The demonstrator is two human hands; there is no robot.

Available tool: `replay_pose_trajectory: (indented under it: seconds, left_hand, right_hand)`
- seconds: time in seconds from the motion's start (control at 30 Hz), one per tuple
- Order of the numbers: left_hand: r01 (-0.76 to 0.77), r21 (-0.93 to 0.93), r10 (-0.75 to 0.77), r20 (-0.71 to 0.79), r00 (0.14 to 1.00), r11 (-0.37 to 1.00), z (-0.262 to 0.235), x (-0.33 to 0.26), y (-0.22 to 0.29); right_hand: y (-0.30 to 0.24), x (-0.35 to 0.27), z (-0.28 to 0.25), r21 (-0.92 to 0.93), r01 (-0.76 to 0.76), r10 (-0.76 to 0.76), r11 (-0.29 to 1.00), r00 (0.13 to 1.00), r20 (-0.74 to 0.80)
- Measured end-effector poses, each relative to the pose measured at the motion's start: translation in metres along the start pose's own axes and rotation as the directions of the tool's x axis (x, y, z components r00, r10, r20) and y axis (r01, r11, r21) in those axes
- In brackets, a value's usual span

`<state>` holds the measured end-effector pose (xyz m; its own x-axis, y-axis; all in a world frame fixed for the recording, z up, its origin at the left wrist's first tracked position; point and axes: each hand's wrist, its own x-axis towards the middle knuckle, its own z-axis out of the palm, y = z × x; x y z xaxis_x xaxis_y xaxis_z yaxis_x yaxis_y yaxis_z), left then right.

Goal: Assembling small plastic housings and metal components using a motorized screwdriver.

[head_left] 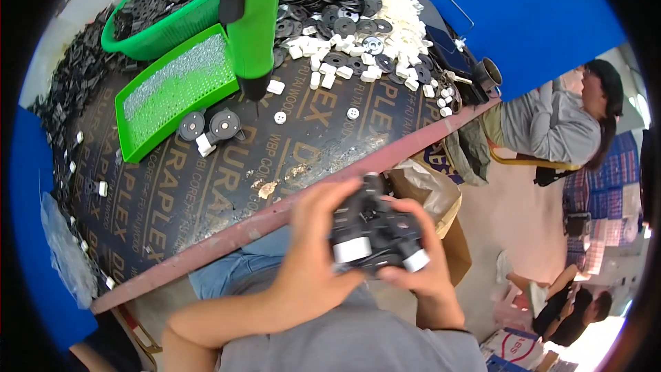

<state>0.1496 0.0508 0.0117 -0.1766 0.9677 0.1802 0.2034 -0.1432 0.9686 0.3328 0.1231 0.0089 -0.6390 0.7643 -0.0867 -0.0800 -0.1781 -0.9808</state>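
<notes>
Close to my chest, below the table's edge, both hands grip a stack of black plastic parts (pixel 375 227) with white cylinder ends. My left hand (pixel 310 248) wraps the stack's left side. My right hand (pixel 421 262) holds its right side, fingers curled over the top. A green electric screwdriver (pixel 251 21) hangs upright over the dark plywood table (pixel 206 179), its tip just above the board. Two black discs (pixel 210 125) with a white piece lie beside its tip.
A green tray of small shiny screws (pixel 175 86) and a green basket of black parts (pixel 162 7) stand at the back left. Piles of black discs and white blocks (pixel 344 21) cover the far side. Other people sit at the right (pixel 558 124).
</notes>
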Motion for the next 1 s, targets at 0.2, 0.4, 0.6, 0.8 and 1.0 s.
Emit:
replay_pose_trajectory:
  seconds: [0.2, 0.4, 0.6, 0.8, 1.0]
  left_hand:
    - [0.359, -0.237, -0.312, 0.213, 0.926, 0.903, 0.123, 0.045, -0.1]
    - [0.648, -0.059, -0.561, 0.446, 0.698, 0.759, 0.126, 0.039, -0.163]
    - [-0.047, 0.106, 0.011, 0.315, 0.949, 0.993, -0.049, 0.011, -0.01]
    - [0.279, 0.761, 0.067, -0.388, 0.919, 0.586, -0.126, 0.012, -0.029]
    - [0.275, 0.665, 0.123, -0.486, 0.865, 0.694, -0.135, 0.029, -0.073]
  right_hand:
    - [0.055, -0.018, -0.107, 0.268, -0.314, 0.387, 0.911, 0.876, -0.289]
    - [0.142, 0.006, -0.169, 0.488, -0.37, 0.586, 0.79, 0.688, -0.427]
    - [0.073, 0.047, -0.084, 0.074, 0.175, -0.065, 0.982, 0.674, -0.736]
    - [0.026, 0.079, 0.039, -0.5, 0.583, -0.539, 0.64, 0.805, 0.247]
    - [0.048, 0.166, 0.134, -0.747, 0.542, -0.356, 0.384, 0.834, 0.421]
